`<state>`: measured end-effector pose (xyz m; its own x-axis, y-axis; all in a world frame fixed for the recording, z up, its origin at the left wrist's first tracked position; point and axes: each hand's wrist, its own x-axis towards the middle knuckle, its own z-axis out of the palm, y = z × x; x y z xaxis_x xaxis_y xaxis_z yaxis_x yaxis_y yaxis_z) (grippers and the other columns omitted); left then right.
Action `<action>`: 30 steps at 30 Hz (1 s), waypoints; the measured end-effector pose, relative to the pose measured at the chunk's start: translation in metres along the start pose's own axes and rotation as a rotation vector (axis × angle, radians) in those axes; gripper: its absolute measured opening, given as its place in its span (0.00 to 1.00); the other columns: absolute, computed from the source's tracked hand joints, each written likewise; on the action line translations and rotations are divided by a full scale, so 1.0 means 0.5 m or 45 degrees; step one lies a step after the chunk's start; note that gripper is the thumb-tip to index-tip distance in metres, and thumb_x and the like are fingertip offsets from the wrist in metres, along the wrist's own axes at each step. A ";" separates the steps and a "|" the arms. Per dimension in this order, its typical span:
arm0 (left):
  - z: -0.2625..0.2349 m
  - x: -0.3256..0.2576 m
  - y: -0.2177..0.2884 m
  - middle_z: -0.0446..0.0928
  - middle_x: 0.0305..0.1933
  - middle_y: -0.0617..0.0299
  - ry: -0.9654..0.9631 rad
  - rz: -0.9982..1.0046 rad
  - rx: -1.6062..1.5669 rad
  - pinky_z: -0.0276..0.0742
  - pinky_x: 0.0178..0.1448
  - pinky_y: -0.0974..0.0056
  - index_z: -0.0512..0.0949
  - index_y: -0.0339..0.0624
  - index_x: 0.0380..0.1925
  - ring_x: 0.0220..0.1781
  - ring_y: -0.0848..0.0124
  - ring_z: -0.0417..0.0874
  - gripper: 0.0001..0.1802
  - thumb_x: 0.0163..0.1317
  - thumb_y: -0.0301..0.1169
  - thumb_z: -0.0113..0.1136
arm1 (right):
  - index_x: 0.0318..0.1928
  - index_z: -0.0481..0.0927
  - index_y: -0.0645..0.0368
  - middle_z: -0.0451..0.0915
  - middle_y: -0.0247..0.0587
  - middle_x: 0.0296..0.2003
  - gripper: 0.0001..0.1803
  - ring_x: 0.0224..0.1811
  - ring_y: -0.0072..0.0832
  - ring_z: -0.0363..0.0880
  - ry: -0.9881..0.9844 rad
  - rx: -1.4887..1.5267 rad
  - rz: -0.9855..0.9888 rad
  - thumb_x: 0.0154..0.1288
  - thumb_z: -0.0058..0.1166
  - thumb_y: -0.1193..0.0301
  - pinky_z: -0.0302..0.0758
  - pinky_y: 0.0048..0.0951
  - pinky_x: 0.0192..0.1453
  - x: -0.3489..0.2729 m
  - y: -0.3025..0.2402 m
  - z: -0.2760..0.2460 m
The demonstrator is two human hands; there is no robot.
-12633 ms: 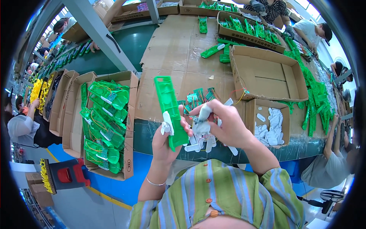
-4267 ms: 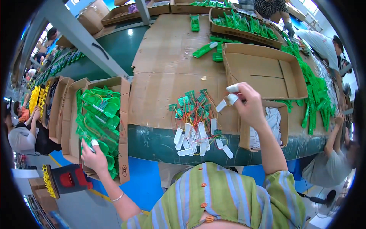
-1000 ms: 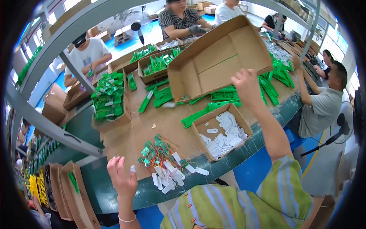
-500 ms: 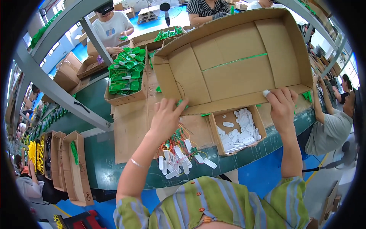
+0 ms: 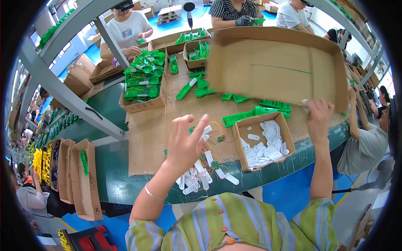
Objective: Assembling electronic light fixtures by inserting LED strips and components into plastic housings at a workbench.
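My right hand grips the near right edge of a large, shallow cardboard box, tilted up and blurred above the table. My left hand is apart from the box, its fingers spread and holding nothing. Below the left hand lies a cluster of white plastic pieces with thin coloured wires and small green circuit boards. Between my hands stands a small cardboard box with loose white plastic parts in it. Long green plastic parts lie behind it, partly under the raised box.
A cardboard box heaped with green plastic parts stands at the far left by a grey metal post. Narrow cardboard trays stand at the left. Co-workers work across the table, and another person sits at the right.
The large box has moved away to the right and tilted further over. My left hand has let go of it, and green parts behind it have come into view.
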<state>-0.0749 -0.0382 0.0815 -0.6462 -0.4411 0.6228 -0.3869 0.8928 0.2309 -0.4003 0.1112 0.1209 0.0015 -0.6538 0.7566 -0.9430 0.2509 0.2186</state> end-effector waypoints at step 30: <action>-0.110 -0.303 -0.005 0.67 0.38 0.49 0.144 -0.934 0.657 0.68 0.47 0.56 0.71 0.35 0.44 0.44 0.54 0.70 0.19 0.47 0.21 0.55 | 0.37 0.78 0.59 0.79 0.47 0.33 0.18 0.39 0.41 0.77 -1.481 0.711 -0.250 0.38 0.59 0.73 0.75 0.36 0.42 0.083 -0.271 0.377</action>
<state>0.0602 0.0316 0.0275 -0.0632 -0.8474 0.5272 -0.9408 0.2268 0.2518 -0.3351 -0.0845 0.0063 0.1323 -0.9469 -0.2932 -0.9704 -0.0634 -0.2331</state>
